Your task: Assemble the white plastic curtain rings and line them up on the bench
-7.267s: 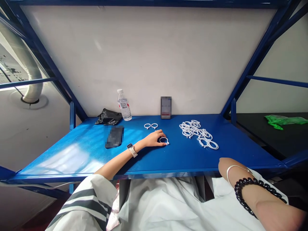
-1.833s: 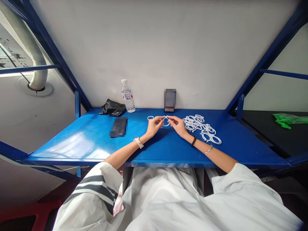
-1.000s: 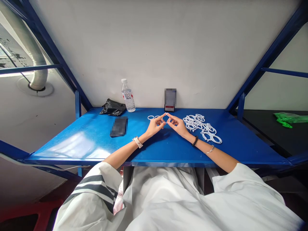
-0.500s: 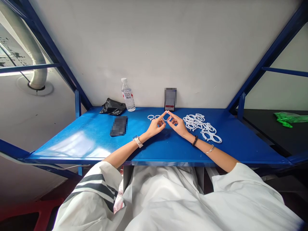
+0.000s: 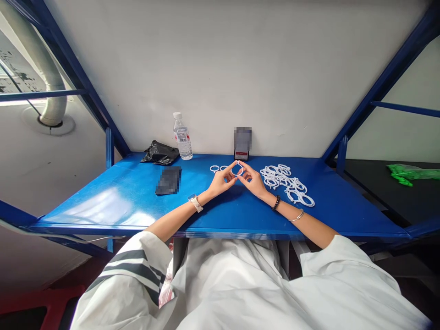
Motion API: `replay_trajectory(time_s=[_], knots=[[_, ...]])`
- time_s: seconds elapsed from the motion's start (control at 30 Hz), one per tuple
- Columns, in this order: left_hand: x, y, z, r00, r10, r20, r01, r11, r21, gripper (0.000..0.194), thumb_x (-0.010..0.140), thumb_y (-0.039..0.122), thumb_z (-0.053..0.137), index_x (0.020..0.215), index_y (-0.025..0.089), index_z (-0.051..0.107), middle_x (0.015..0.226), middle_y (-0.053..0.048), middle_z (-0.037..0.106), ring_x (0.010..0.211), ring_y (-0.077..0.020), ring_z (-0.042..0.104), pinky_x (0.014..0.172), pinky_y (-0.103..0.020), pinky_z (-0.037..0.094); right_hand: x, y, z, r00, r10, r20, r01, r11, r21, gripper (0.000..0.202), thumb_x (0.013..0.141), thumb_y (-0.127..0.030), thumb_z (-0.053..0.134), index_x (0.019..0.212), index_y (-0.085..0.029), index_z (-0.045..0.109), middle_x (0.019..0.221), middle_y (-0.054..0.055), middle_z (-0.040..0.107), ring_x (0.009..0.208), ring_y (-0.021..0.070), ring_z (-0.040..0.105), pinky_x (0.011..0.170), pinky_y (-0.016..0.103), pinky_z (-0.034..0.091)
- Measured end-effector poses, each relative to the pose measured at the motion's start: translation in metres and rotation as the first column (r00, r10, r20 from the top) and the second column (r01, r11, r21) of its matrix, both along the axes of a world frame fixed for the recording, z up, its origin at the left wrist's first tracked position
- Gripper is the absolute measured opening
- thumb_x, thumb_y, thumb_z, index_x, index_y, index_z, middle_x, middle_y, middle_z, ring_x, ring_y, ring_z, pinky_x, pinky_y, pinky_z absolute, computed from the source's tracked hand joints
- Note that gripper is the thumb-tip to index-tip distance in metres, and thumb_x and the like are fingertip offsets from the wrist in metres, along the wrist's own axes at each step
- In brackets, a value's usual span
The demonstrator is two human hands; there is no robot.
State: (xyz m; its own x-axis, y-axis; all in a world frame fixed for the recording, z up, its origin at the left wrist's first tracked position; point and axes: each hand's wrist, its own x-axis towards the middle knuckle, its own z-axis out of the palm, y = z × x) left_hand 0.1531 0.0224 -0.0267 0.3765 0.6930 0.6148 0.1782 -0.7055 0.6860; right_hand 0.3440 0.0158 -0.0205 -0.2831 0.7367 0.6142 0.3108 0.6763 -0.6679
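Observation:
Between my fingertips is one white ring (image 5: 237, 174), raised in front of the propped phone. My left hand (image 5: 221, 181) pinches it from the left and my right hand (image 5: 252, 180) from the right, the fingertips meeting near its top. Just behind my left fingers lie two white rings (image 5: 214, 168) on the blue table, one partly hidden. To the right of my right hand spreads a loose pile of several white rings (image 5: 285, 179).
A phone (image 5: 242, 153) leans against the wall. On the blue table (image 5: 113, 192), at the left, are a clear water bottle (image 5: 184, 142), a crumpled black bag (image 5: 160, 152) and a dark flat item (image 5: 168, 180). A green bag (image 5: 417, 172) lies on a black surface at right.
The held ring is turned a little more toward the camera and looks rounder. Both hands stay closed on it; the whole view has shifted slightly.

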Motion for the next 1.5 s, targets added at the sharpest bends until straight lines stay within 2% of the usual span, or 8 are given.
replay_trajectory(time_s=[0.43, 0.6, 0.8, 1.1, 1.5], knots=[[0.0032, 0.0039, -0.0008, 0.999, 0.047, 0.021, -0.048, 0.998, 0.047, 0.062, 0.091, 0.04, 0.065, 0.145, 0.013, 0.053, 0.079, -0.003, 0.069, 0.059, -0.0099, 0.058, 0.061, -0.022, 0.05, 0.0029, 0.0018, -0.0035, 1.0, 0.025, 0.013, -0.025, 0.999, -0.038, 0.057, 0.093, -0.039, 0.059, 0.147, -0.025, 0.05, 0.102, 0.008, 0.068, 0.066, 0.0156, 0.062, 0.065, 0.031, 0.058], [0.0036, 0.0049, -0.0006, 0.999, 0.044, 0.017, -0.045, 0.997, 0.057, 0.062, 0.091, 0.043, 0.065, 0.144, 0.013, 0.054, 0.079, -0.003, 0.07, 0.059, -0.0101, 0.059, 0.06, -0.021, 0.05, 0.0037, 0.003, -0.0034, 0.999, 0.032, 0.032, -0.03, 0.998, -0.055, 0.056, 0.095, -0.042, 0.057, 0.148, -0.025, 0.05, 0.105, 0.009, 0.069, 0.073, 0.0182, 0.065, 0.066, 0.032, 0.058], [0.0037, 0.0034, 0.0013, 0.998, 0.053, 0.017, -0.054, 0.998, 0.04, 0.06, 0.09, 0.045, 0.066, 0.141, 0.013, 0.058, 0.079, -0.003, 0.07, 0.059, -0.011, 0.06, 0.061, -0.023, 0.05, 0.0029, 0.0025, -0.0027, 0.999, 0.043, 0.023, -0.041, 0.997, -0.072, 0.057, 0.095, -0.041, 0.056, 0.148, -0.024, 0.049, 0.103, 0.009, 0.068, 0.071, 0.017, 0.064, 0.066, 0.032, 0.059], [0.0022, 0.0024, 0.0023, 0.996, 0.085, -0.001, -0.085, 0.995, 0.046, 0.061, 0.09, 0.044, 0.065, 0.142, 0.013, 0.056, 0.078, -0.002, 0.069, 0.06, -0.0103, 0.06, 0.061, -0.022, 0.049, 0.0036, 0.0048, -0.0055, 0.998, 0.054, 0.014, -0.053, 0.996, -0.074, 0.054, 0.096, -0.041, 0.056, 0.147, -0.027, 0.047, 0.104, 0.007, 0.068, 0.068, 0.015, 0.063, 0.067, 0.031, 0.058], [0.0018, 0.0024, 0.0017, 0.996, 0.084, -0.013, -0.083, 0.996, 0.045, 0.065, 0.091, 0.052, 0.064, 0.142, 0.013, 0.055, 0.074, 0.0, 0.066, 0.057, -0.0098, 0.058, 0.057, -0.021, 0.047, 0.004, 0.0024, -0.0048, 0.996, 0.086, 0.017, -0.084, 0.993, -0.081, 0.051, 0.098, -0.042, 0.054, 0.145, -0.028, 0.041, 0.104, 0.006, 0.066, 0.068, 0.0144, 0.062, 0.066, 0.031, 0.056]])
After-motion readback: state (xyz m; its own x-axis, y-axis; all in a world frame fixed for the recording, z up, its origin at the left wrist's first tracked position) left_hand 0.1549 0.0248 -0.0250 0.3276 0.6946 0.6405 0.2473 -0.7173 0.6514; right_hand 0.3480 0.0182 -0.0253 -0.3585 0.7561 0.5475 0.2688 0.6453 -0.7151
